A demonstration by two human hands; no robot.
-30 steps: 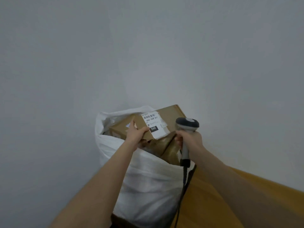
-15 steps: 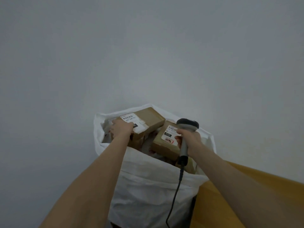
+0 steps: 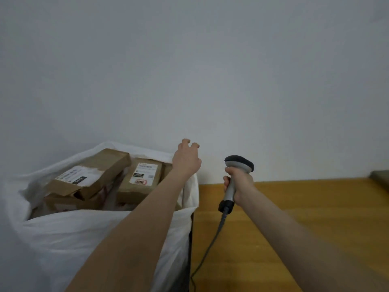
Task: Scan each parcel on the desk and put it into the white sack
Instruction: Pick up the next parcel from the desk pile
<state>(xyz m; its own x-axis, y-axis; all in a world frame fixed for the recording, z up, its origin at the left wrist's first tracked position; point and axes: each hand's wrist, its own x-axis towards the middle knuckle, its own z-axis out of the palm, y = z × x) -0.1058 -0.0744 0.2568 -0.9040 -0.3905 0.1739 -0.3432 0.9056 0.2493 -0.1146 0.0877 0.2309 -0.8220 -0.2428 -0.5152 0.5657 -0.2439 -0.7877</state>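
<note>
- Head view shows my left hand (image 3: 186,160) clear of the brown cardboard parcel with the white and black label (image 3: 90,171), which it was pressing down half a second ago. Its fingers are loosely curled and hold nothing, above the right rim of the white plastic sack (image 3: 84,239).
- That parcel lies tilted on top of the load inside the sack, beside a second brown labelled parcel (image 3: 141,178), so I judge this one delivered.
- My right hand (image 3: 237,182) grips the handle of the grey handheld barcode scanner (image 3: 239,163), which has swung off the sack and now stands over the yellow wooden desk (image 3: 294,207), its black cable (image 3: 210,245) trailing down.
- I read this as the turn back toward the desk for the next parcel.
- No unscanned parcel shows on the visible strip of desk. A dark flat object (image 3: 381,178) is cut off at the right edge, and I cannot tell what it is.
- Lower parcels in the sack are hidden under the top two and my forearm, and the label print is too blurred to read.
</note>
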